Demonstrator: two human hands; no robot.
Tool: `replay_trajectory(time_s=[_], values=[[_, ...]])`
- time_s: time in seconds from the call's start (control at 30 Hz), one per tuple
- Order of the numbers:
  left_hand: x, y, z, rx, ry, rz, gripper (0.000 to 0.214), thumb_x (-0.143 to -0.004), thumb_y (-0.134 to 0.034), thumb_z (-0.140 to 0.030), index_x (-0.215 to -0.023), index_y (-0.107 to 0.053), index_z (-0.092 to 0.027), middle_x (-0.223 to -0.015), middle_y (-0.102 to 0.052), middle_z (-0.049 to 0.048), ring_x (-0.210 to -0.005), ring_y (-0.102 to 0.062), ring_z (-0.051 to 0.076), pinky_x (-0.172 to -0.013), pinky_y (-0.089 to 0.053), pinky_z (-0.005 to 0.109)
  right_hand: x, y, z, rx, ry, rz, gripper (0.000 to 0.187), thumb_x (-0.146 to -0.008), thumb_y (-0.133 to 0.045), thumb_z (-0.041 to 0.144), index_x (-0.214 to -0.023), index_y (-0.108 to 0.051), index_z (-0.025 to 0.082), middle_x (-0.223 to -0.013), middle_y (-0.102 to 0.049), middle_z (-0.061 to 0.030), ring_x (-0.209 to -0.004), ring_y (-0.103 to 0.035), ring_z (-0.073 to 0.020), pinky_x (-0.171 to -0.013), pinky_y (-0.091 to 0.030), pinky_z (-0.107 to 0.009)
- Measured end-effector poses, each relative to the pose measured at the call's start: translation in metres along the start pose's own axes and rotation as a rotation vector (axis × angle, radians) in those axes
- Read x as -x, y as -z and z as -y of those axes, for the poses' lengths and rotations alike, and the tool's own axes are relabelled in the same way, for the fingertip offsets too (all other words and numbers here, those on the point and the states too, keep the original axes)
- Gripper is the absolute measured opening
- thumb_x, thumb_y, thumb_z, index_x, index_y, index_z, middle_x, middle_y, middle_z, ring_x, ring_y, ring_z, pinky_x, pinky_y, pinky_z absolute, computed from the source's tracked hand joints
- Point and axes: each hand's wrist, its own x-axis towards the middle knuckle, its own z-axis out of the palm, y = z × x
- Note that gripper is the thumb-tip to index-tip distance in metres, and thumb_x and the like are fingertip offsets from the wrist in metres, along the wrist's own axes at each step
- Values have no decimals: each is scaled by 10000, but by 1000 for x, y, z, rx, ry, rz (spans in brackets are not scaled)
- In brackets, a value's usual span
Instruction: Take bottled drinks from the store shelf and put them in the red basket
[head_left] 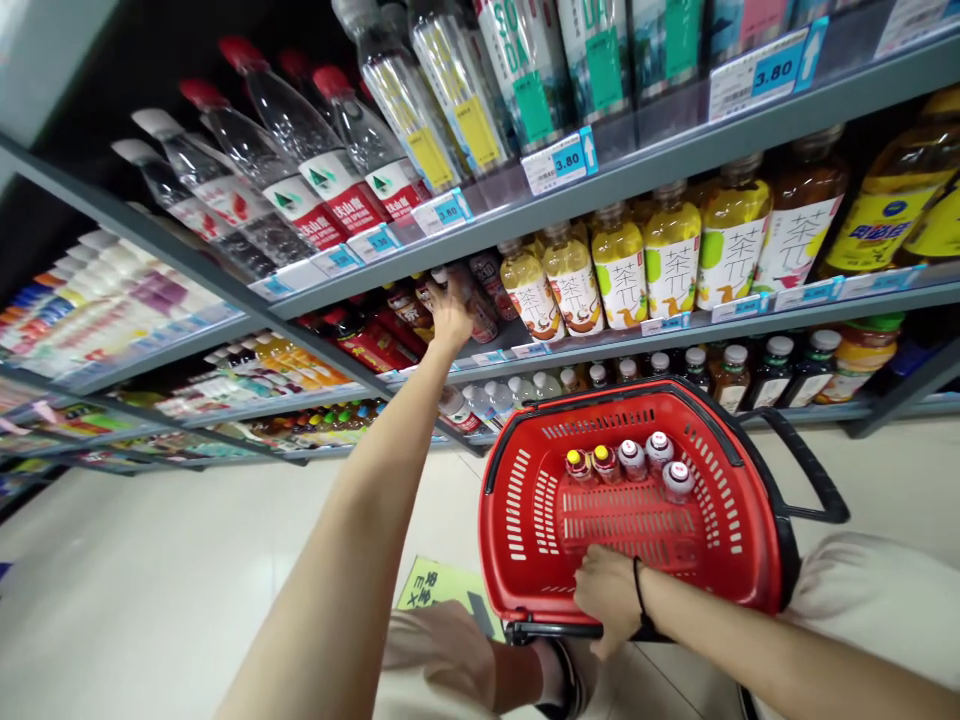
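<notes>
My left hand reaches up to the middle shelf and closes around a bottle with a dark red label among the drinks there. My right hand grips the near rim of a red shopping basket that rests on my lap. Several small bottles with yellow and white caps stand upright at the far side of the basket.
Grey metal shelves run across the view with water bottles above, yellow tea bottles to the right and small bottles on the lower shelf. Price tags line the shelf edges. Pale tiled floor with a green sticker lies below.
</notes>
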Motion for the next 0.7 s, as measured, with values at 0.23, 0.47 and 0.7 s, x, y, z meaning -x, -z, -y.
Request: replay_trajectory(time_s=[0.23,0.47,0.7], values=[[90,43,-16,112,-267,-232,464,-1003,-538,-246,-1460,-490,-177,-1475,-377,220,-1422,-462,327,-1182,-418,461,6,-3,1,-61,-81,6,655,-800,-765,621,-1080,-811,31,-966,-762,-225,-970,-740,-382,-871,-481,-425],[196,118,-46,535,-295,-362,722,-1001,-626,-444,-1595,-239,-309,-1578,-379,159,-1503,-397,344,-1219,-376,522,19,8,-10,-394,-342,-152,589,-986,-475,557,-1057,-781,59,-1029,-752,-260,-945,-746,-390,-801,-518,-426],[287,100,-75,1320,162,354,1041,-859,-801,-454,-1649,-153,-257,-1512,-512,186,-1365,-560,314,-1139,-488,474,7,-4,-21,-1583,-234,-389,658,-880,-412,786,-901,-669,180,-759,-681,-106,-745,-676,-253,-783,-544,-421]])
